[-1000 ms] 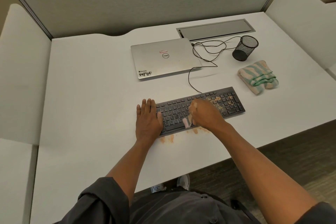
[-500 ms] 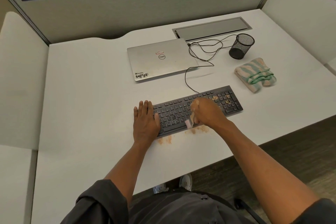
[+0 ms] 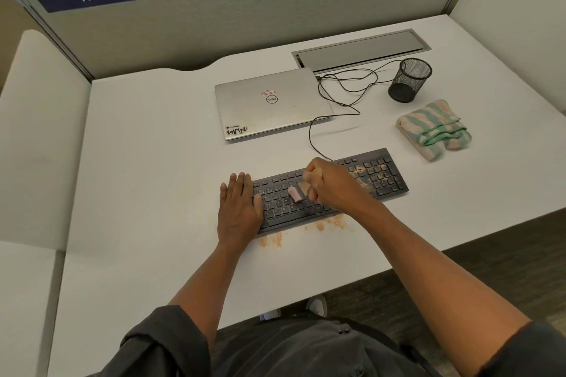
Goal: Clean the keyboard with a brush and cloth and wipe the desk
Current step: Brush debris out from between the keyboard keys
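At the left end of the keyboard (image 3: 330, 190), the person's left hand (image 3: 239, 208) lies flat with fingers together and stretched out, gripping nothing; it seems to be there to pin the board so it does not slide under the brushing. The keyboard sits near the front edge of the white desk (image 3: 153, 162), its cable running back toward the closed laptop (image 3: 272, 104) behind it.

Over the middle keys, the right hand (image 3: 330, 184) is fisted around a small pink brush (image 3: 295, 194), whose tip points down and left onto the key rows. Holding it low and angled toward the front probably lets the bristles drag grit out from between the keys. Orange-brown crumbs (image 3: 327, 223) lie on the desk just in front of the keyboard, and more dust the keys at its right end, so that section looks not yet brushed.

Farther right and behind, a black mesh pen cup (image 3: 410, 79) stands upright; nothing shows inside it. Nearer, the striped cloth (image 3: 435, 130) lies folded on the desk, well apart from both hands, likely waiting for the wiping stage.
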Demonstrator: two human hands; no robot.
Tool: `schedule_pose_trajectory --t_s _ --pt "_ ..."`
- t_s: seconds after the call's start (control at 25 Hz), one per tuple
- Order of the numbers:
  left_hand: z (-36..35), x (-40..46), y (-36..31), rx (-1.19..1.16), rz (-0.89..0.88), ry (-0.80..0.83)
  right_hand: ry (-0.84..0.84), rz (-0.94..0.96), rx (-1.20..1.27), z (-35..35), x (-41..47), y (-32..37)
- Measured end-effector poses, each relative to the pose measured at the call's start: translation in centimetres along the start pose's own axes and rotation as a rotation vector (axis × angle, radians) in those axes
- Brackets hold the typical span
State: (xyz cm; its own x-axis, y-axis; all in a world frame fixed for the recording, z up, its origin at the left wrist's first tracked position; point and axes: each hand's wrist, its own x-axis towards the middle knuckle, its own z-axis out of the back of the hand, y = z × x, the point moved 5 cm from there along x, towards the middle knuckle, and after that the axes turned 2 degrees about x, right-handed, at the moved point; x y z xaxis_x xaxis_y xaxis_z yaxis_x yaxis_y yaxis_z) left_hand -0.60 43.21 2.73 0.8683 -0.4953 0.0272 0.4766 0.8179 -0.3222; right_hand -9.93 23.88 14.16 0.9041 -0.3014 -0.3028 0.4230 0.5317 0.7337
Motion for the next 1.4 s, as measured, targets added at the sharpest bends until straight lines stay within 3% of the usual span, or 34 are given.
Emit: schedule_pose_trajectory --t_s 0.08,0.2,0.32,0.44,0.68,0.88,1.08,1.28,1.4 --pt "0.0 0.0 0.0 0.008 0.004 0.004 0.061 0.037 0.004 -0.8 -0.1 0.2" --pt "-0.2 0.0 0.1 -0.002 0.011 -0.013 0.153 0.040 -0.202 -0.5 0.3 0.2" --pt "-0.2 0.0 0.1 -0.018 0.020 -0.021 0.128 0.048 -0.340 0.4 1.2 1.0" --pt "-0.2 0.0 0.1 -0.020 0.030 -0.019 0.088 0.122 -0.271 -0.1 1.6 2.1" --pt "-0.1 -0.1 0.1 -0.036 0.036 -0.023 0.115 0.003 -0.329 -2.3 2.2 0.7" --pt "0.2 -0.3 0.1 -0.047 0.023 -0.008 0.012 0.093 0.004 -2.2 1.9 3.3" --pt "0.6 -0.6 1.1 -0.053 0.012 0.004 0.106 0.065 -0.201 -3.8 2.4 4.3" --pt "0.9 -0.8 2.4 -0.041 0.016 0.006 0.011 0.108 -0.024 -4.2 2.9 6.0" --pt "1.1 -0.9 3.1 -0.039 0.005 0.026 0.032 0.125 -0.110 -5.9 2.5 6.3"
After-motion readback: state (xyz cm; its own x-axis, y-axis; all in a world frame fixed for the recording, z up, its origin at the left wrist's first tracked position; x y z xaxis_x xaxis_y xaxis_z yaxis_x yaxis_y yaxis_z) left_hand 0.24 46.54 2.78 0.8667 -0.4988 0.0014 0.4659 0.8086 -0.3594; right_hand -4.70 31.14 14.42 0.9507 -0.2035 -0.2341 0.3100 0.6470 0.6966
